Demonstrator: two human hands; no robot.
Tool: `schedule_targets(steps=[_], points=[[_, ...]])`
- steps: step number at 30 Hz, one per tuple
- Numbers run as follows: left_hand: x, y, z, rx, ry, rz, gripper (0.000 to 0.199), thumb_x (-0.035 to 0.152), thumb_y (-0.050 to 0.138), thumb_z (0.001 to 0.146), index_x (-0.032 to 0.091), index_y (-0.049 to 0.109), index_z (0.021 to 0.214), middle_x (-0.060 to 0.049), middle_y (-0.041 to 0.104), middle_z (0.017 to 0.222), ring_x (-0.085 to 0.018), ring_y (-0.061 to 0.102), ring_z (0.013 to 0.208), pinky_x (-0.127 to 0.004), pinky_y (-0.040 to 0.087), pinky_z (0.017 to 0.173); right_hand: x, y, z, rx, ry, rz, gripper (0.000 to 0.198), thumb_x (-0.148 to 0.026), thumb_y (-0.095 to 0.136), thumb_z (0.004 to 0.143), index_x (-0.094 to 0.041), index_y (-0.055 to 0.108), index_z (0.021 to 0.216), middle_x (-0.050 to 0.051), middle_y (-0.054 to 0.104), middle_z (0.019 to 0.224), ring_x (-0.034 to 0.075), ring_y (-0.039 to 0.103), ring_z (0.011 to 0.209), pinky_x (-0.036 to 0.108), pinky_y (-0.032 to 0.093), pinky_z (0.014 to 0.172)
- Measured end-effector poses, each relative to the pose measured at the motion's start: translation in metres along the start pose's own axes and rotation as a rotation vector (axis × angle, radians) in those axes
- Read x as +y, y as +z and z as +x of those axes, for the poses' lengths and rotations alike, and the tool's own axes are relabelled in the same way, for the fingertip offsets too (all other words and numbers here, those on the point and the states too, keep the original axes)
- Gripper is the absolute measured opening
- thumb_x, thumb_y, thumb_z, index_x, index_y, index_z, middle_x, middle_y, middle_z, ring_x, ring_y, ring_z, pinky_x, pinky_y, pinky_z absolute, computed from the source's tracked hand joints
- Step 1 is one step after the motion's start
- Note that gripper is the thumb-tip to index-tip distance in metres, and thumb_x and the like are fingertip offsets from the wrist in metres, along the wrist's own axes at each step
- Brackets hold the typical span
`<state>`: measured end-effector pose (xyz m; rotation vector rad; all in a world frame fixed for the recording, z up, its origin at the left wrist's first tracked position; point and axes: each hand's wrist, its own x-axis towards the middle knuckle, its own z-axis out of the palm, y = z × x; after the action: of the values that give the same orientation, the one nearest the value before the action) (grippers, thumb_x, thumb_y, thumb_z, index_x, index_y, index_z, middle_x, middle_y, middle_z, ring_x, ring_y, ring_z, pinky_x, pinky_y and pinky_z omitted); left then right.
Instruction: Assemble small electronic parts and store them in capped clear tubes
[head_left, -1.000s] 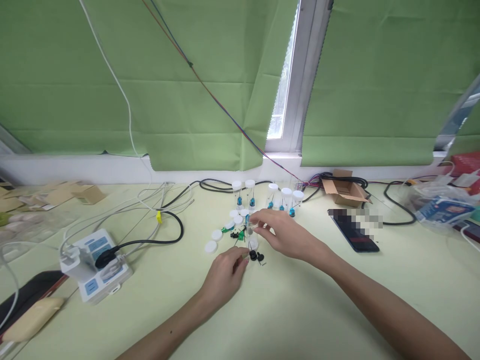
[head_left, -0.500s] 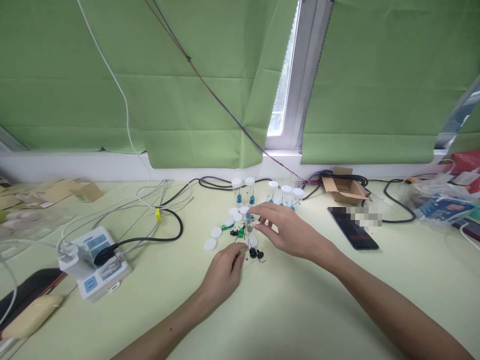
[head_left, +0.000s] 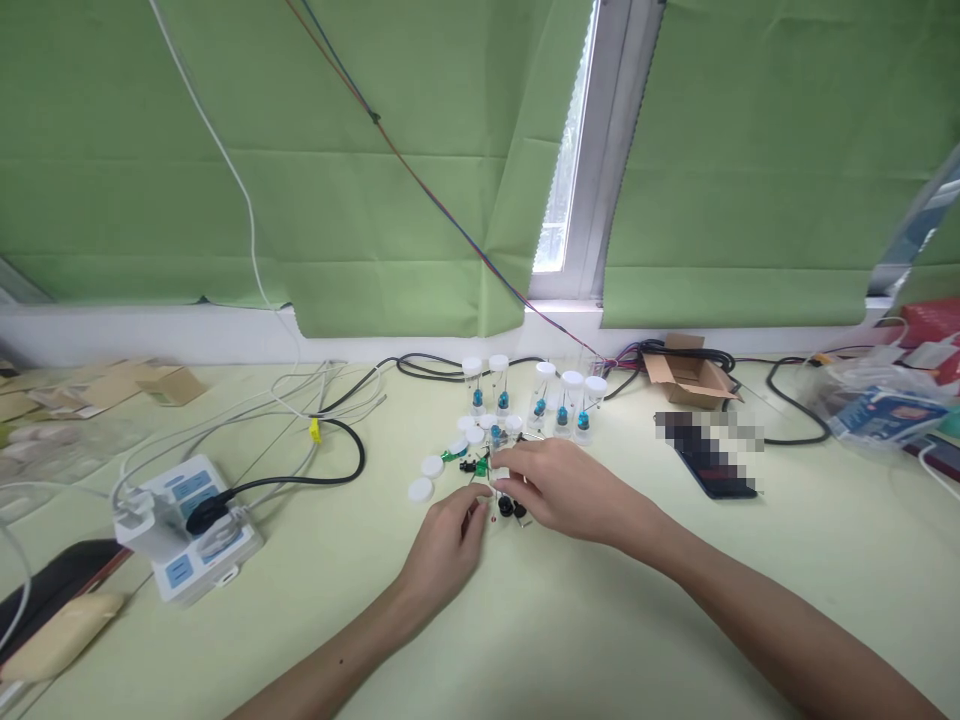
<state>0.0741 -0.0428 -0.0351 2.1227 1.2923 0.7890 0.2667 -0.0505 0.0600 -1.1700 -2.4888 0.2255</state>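
My left hand (head_left: 454, 535) rests on the table with thumb and fingertips drawn together beside a thin rod with a small red end (head_left: 493, 518); what they pinch is too small to make out. Facing it, my right hand (head_left: 562, 490) has its thumb and index finger closed near a clear part just above the left fingertips, largely hidden by the fingers. Black round knobs (head_left: 506, 507) lie under the right thumb. Behind the fingertips are small green pieces (head_left: 481, 467), a blue piece (head_left: 496, 432) and several white round caps (head_left: 432, 467).
Clear vials with white caps and blue parts inside stand behind, one at left (head_left: 478, 397) and one at right (head_left: 583, 420). A phone (head_left: 720, 475) and an open cardboard box (head_left: 690, 385) are to the right. A power strip (head_left: 195, 560) with cables lies left.
My right hand has moved down and slightly left, closer to my left fingertips, its finger and thumb closing together. The vials behind it show more fully. My left hand has barely moved.
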Motion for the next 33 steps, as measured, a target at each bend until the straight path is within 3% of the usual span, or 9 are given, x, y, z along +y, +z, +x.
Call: schedule_targets(steps=[7,20,23,28,33], points=[[-0.001,0.001,-0.001,0.029,-0.016,-0.006,0.021,0.030,0.041,0.097,0.021,0.056,0.085,0.001,0.057,0.072,-0.016,0.049,0.063,-0.027,0.036,0.059,0.004,0.005,0.000,-0.042,-0.022,0.024,0.022,-0.022,0.048,0.100,-0.018,0.055,0.078,0.001,0.062,0.071,0.014,0.053,0.063,0.023,0.029,0.054],[0.000,0.002,0.001,0.101,-0.020,-0.154,0.026,0.035,0.051,0.092,0.021,0.055,0.114,-0.006,0.060,0.101,-0.014,0.053,0.065,-0.028,0.044,0.059,0.008,0.015,0.003,-0.087,-0.066,0.027,0.021,-0.014,0.050,0.095,-0.017,0.057,0.076,0.002,0.064,0.071,0.015,0.054,0.065,0.024,0.030,0.056],[-0.002,0.003,0.006,0.066,-0.069,-0.273,0.039,0.034,0.053,0.092,0.021,0.047,0.128,-0.007,0.063,0.098,-0.016,0.058,0.068,-0.028,0.045,0.058,0.010,0.019,0.003,-0.099,-0.073,0.023,0.023,-0.015,0.050,0.095,-0.017,0.056,0.073,0.002,0.064,0.070,0.014,0.053,0.064,0.024,0.031,0.056],[-0.009,0.004,0.013,-0.047,-0.113,-0.502,0.051,0.026,0.050,0.092,0.023,0.036,0.141,-0.001,0.063,0.075,-0.017,0.061,0.065,-0.026,0.045,0.055,0.012,0.023,0.004,-0.114,-0.090,0.075,0.025,-0.010,0.047,0.094,-0.016,0.058,0.072,0.003,0.066,0.072,0.014,0.056,0.066,0.023,0.032,0.058],[-0.013,0.007,0.016,-0.131,-0.104,-0.670,0.058,0.028,0.053,0.090,0.025,0.033,0.144,-0.003,0.067,0.083,-0.013,0.058,0.054,-0.020,0.037,0.040,0.011,0.024,0.005,-0.127,-0.081,0.138,0.029,-0.008,0.047,0.092,-0.016,0.060,0.068,0.002,0.065,0.070,0.014,0.057,0.066,0.023,0.034,0.060]])
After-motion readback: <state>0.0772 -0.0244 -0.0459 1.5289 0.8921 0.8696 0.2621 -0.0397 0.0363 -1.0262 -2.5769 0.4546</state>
